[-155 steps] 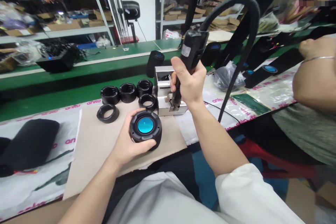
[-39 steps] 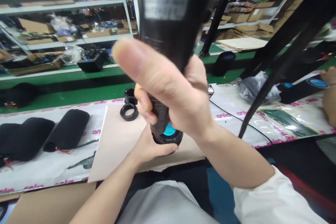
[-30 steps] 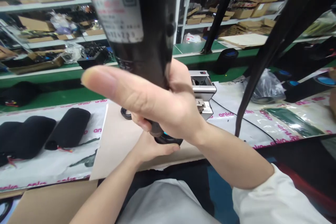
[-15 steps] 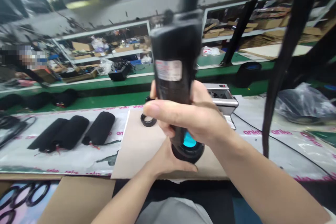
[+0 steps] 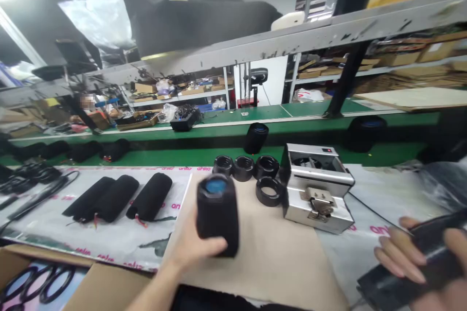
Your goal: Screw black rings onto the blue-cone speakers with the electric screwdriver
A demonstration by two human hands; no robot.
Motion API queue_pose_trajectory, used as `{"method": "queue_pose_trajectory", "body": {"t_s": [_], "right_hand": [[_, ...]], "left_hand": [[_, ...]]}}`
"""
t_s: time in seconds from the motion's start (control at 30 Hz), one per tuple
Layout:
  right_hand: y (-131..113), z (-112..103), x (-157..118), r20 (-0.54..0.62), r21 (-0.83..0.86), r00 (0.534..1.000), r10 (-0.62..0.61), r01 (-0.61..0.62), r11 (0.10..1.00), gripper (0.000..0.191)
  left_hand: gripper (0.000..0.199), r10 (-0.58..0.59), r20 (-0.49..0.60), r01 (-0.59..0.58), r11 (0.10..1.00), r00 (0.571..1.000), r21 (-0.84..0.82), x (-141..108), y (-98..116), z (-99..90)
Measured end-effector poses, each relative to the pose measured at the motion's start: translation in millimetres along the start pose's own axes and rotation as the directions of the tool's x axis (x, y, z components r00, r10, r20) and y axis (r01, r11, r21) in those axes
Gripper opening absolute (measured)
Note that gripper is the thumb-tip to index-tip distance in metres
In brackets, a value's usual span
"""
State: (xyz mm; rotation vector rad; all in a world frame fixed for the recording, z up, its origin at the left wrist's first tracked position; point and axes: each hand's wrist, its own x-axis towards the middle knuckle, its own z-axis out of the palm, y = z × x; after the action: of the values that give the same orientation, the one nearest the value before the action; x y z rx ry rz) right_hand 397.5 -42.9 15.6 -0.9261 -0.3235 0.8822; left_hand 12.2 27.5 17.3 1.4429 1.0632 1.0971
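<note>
Pink "anko" (image 5: 203, 168) on white sheet (image 5: 120, 235)

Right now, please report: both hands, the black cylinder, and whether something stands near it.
Left fingers around black cylinder, roughly upright. Right fingers around black tool, off to the right. Possible obstacles: black rings beyond, silver machine to the right.

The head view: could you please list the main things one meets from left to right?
Paired black cylinders, lone black cylinder, blue-topped black cylinder in the left hand, front black ring, metal machine, black tool in the right hand.
</note>
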Motion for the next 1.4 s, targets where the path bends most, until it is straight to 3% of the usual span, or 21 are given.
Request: {"method": "queue_pose_trajectory", "body": {"t_s": [0.07, 0.17, 0.3, 0.43, 0.57, 0.67, 0.8, 0.9, 0.97, 1.03, 1.17, 1.27, 1.33, 1.4], "right_hand": [[12, -16, -6, -0.185, -0.089, 0.980, 0.067, -0.084, 0.992, 0.030], [23, -29, -10, -0.280, -0.063, 0.951, 0.131, -0.154, 0.986, 0.027], [25, -39, -8, -0.143, 0.110, 0.968, 0.204, -0.189, 0.976, 0.033], [25, -45, -7, -0.063, 0.219, 0.974, 0.219, -0.201, 0.955, 0.045], [28, -52, -8, -0.029, 0.278, 0.978, 0.207, -0.191, 0.942, 0.047], [29, -57, -9, 0.003, 0.306, 0.984, 0.180, -0.173, 0.936, 0.046], [30, -58, -9, 0.007, 0.327, 0.985, 0.173, -0.166, 0.931, 0.046], [31, -55, -9, 0.000, 0.335, 0.985, 0.171, -0.161, 0.928, 0.047], [31, -55, -8, 0.003, 0.339, 0.985, 0.171, -0.162, 0.927, 0.047], [31, -55, -8, 0.004, 0.344, 0.985, 0.174, -0.165, 0.924, 0.047], [32, -57, -6, 0.005, 0.356, 0.986, 0.167, -0.157, 0.921, 0.046], [34, -56, -7, 0.014, 0.363, 0.990, 0.139, -0.134, 0.922, 0.045], [35, -57, -7, 0.013, 0.366, 0.992, 0.126, -0.121, 0.923, 0.046], [35, -57, -7, 0.003, 0.383, 0.991, 0.131, -0.122, 0.916, 0.047]], "left_hand": [[0.083, -0.062, -0.077, 0.071, 0.991, 0.995, 0.113, 27, 25, -36.7], [0.081, -0.221, -0.085, 0.236, 0.929, 0.972, 0.285, 82, 54, -81.1], [0.064, -0.368, -0.190, 0.414, 0.796, 0.910, 0.442, 157, 61, -111.1], [0.039, -0.419, -0.322, 0.528, 0.646, 0.849, 0.552, 217, 48, -115.5], [0.040, -0.283, -0.423, 0.502, 0.608, 0.861, 0.615, 259, 31, -109.6], [0.041, -0.129, -0.447, 0.424, 0.622, 0.885, 0.658, 275, 14, -106.3], [0.040, 0.063, -0.354, 0.222, 0.674, 0.933, 0.705, 278, -8, -110.7], [0.040, 0.195, -0.257, 0.050, 0.698, 0.947, 0.715, 283, -12, -112.6], [0.040, 0.251, -0.193, -0.039, 0.697, 0.949, 0.716, 293, -9, -103.0], [0.040, 0.282, -0.116, -0.119, 0.694, 0.952, 0.710, 308, -5, -79.4], [0.042, 0.345, 0.050, -0.293, 0.701, 0.937, 0.650, 338, -1, 2.8], [0.044, 0.374, 0.102, -0.359, 0.724, 0.922, 0.589, 346, -1, 67.0], [0.044, 0.376, 0.087, -0.358, 0.749, 0.923, 0.558, 346, -1, 97.2], [0.043, 0.363, 0.049, -0.332, 0.779, 0.931, 0.531, 344, 1, 113.8]]}}
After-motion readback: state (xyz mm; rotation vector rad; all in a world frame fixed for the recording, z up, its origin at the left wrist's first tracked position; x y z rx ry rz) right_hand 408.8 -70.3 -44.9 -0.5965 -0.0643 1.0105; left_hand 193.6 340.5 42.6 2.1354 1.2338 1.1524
